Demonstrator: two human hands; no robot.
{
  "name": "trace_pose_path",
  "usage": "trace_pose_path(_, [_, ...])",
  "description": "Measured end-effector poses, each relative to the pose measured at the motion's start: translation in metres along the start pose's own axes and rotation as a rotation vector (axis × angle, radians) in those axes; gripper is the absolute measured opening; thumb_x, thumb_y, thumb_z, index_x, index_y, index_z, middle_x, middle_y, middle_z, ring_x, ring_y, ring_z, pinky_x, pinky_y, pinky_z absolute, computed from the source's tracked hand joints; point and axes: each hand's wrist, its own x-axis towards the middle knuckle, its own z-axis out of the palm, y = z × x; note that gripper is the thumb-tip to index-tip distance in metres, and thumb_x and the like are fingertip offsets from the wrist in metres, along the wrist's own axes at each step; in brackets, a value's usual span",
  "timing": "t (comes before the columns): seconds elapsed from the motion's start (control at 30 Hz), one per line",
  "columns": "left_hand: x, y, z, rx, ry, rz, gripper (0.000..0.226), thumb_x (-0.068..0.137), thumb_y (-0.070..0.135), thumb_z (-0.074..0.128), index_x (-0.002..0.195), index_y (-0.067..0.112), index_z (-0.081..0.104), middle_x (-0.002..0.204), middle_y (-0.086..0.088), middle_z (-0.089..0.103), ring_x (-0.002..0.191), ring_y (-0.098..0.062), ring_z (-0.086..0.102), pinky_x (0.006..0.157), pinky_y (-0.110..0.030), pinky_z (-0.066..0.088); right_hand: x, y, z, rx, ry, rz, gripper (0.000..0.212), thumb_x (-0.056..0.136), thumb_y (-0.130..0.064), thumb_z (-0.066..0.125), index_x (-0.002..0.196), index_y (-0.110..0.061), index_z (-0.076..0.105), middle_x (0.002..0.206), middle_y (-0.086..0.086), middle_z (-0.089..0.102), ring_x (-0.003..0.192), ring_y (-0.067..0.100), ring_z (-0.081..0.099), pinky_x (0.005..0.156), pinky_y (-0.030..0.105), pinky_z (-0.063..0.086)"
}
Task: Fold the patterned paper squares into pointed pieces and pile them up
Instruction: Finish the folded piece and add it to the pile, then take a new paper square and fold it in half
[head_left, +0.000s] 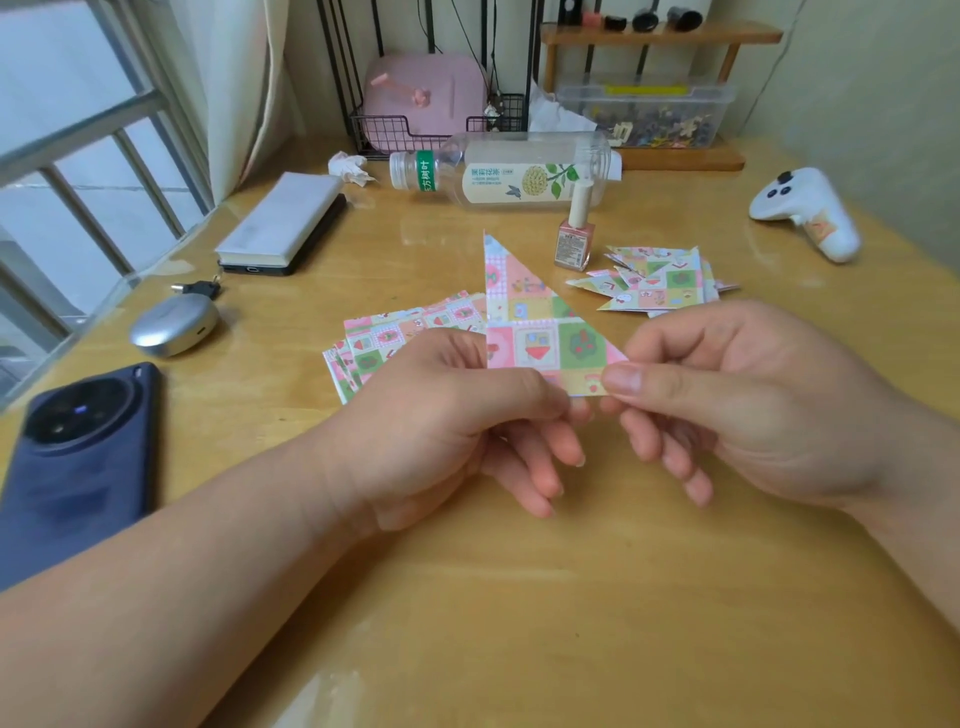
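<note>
Left hand (457, 410) and right hand (727, 395) raised mid-table, thumbs and forefingers pinching a folded paper triangle (530, 332), other fingers loosely curled beneath

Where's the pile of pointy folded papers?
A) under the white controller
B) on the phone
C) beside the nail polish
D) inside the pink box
C: the pile lies flat just beside the nail polish, behind the hands.
</note>
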Motion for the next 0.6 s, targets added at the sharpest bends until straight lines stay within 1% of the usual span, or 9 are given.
trace_pose_path(0.13, [0.000,0.000,0.000,0.035,0.028,-0.004,0.015,0.077,0.007,0.062,0.068,0.006,0.074,0.060,-0.019,0.064,0.042,-0.023,0.059,0.044,-0.030,0.053,-0.002,-0.003,0.000,-0.070,0.000,0.010,0.021,0.080,-0.028,0.066,0.068,-0.010,0.069,0.051,0.009,0.057,0.037,0.019,0.044,0.033,0.024,0.038])
trace_pose_path(0.33, [0.000,0.004,-0.005,0.075,0.059,-0.010,0.014,0.071,0.005,0.062,0.063,0.002,0.072,0.053,-0.019,0.060,0.035,-0.023,0.054,0.041,-0.027,0.049,-0.003,-0.006,-0.008,-0.057,-0.004,0.033,0.022,0.078,-0.026,0.069,0.068,-0.007,0.067,0.048,0.009,0.052,0.034,0.015,0.039,0.033,0.018,0.034])
trace_pose_path(0.37, [0.000,0.005,-0.005,0.079,0.060,-0.006,0.014,0.070,0.004,0.061,0.062,0.002,0.072,0.052,-0.019,0.060,0.034,-0.023,0.053,0.041,-0.027,0.048,-0.003,-0.007,-0.010,-0.058,-0.008,0.037,0.022,0.077,-0.025,0.071,0.067,-0.006,0.067,0.048,0.009,0.052,0.033,0.015,0.038,0.034,0.018,0.034])
trace_pose_path(0.43, [-0.001,0.007,-0.005,0.093,0.055,0.002,0.014,0.070,0.003,0.061,0.062,0.002,0.072,0.052,-0.019,0.060,0.034,-0.023,0.053,0.041,-0.026,0.048,-0.004,-0.008,-0.014,-0.070,-0.028,0.044,0.023,0.075,-0.021,0.082,0.066,-0.006,0.067,0.048,0.010,0.052,0.033,0.013,0.037,0.034,0.016,0.033])
trace_pose_path(0.6, [-0.001,0.011,-0.009,0.105,0.057,0.024,0.014,0.071,0.001,0.060,0.061,-0.001,0.071,0.052,-0.020,0.060,0.034,-0.025,0.053,0.043,-0.029,0.049,-0.006,-0.013,-0.023,-0.102,-0.027,0.029,0.022,0.069,-0.019,0.086,0.064,-0.008,0.068,0.044,0.011,0.050,0.030,0.012,0.034,0.036,0.013,0.031])
